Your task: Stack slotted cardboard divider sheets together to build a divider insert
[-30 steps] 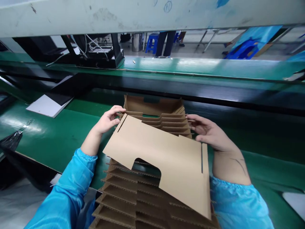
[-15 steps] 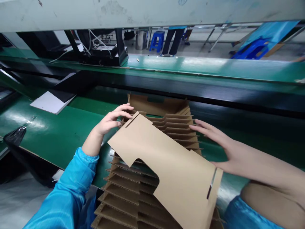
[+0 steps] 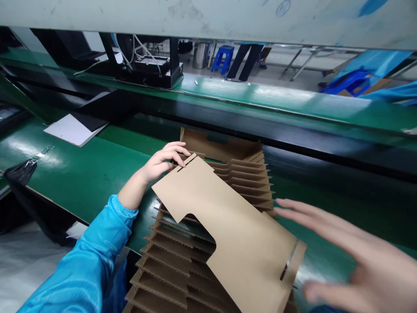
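A flat cardboard sheet (image 3: 202,195) with end slots and a rounded notch lies slantwise across a cardboard divider box (image 3: 163,256). My left hand (image 3: 163,163) is at the sheet's far left end, fingers bent over its slotted edge and thumb beside it. Part of that grip is hidden. To the right, my right hand (image 3: 352,256) is blurred, with fingers and thumb spread apart. It holds nothing and is apart from the sheet's right end. Upright slotted dividers (image 3: 250,180) show in rows behind and below the sheet.
A green bench (image 3: 74,174) extends left, with a white sheet (image 3: 76,130) and black plastic (image 3: 21,176) on it. A dark strip (image 3: 211,113) runs behind the box. Farther back are black equipment (image 3: 150,69), blue stools (image 3: 222,58) and a person's legs (image 3: 243,61).
My right hand has moved off the sheet's right side, down and toward me, spreading its fingers. My left fingers have shifted slightly onto the sheet's end. The view has tilted slightly.
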A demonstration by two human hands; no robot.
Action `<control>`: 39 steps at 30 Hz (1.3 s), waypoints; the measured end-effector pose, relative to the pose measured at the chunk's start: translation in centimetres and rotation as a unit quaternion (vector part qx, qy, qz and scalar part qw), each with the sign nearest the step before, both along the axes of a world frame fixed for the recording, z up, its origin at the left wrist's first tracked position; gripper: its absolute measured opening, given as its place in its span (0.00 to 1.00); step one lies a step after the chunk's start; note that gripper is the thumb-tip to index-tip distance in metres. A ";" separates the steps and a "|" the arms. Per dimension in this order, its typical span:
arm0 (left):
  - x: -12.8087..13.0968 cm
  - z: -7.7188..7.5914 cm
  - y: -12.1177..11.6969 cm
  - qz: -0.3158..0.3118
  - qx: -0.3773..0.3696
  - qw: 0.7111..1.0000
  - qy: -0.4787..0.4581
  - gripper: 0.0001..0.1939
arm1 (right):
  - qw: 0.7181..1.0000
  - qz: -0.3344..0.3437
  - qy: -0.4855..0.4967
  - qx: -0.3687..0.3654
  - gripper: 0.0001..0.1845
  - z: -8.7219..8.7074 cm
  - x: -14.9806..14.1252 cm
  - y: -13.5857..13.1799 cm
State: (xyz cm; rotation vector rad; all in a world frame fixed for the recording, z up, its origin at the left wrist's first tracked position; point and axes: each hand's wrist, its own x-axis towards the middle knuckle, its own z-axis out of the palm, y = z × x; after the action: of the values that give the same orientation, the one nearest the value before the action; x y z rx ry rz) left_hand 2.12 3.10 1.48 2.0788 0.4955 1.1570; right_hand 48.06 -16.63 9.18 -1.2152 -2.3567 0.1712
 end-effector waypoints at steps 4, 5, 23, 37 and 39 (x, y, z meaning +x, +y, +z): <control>0.3 -0.4 0.2 -0.004 -0.001 1.000 -0.012 0.12 | 0.989 0.052 -0.128 0.059 0.66 -0.5 -1.6 -2.7; 0.3 -0.5 0.3 -0.005 -0.006 1.000 -0.015 0.12 | 0.985 0.029 -0.154 0.078 0.62 -0.5 -2.0 -3.1; 1.0 -2.5 1.2 -0.016 -0.150 0.955 -0.255 0.12 | 0.935 -0.150 0.141 0.289 0.06 0.0 -3.3 5.1; 0.2 -1.4 0.8 0.178 0.055 0.963 -0.193 0.27 | 0.872 -0.211 0.405 0.175 0.16 -5.8 -4.3 11.0; 0.0 -2.2 1.7 0.184 0.025 0.968 -0.169 0.28 | 0.868 -0.241 0.411 0.137 0.20 -6.4 -4.3 11.4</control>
State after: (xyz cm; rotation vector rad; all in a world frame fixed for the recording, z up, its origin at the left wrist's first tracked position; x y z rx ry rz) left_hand 2.16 4.76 -0.71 1.8188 0.7101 1.7173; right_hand 43.74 -5.24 2.83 -1.2203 -1.2562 0.1404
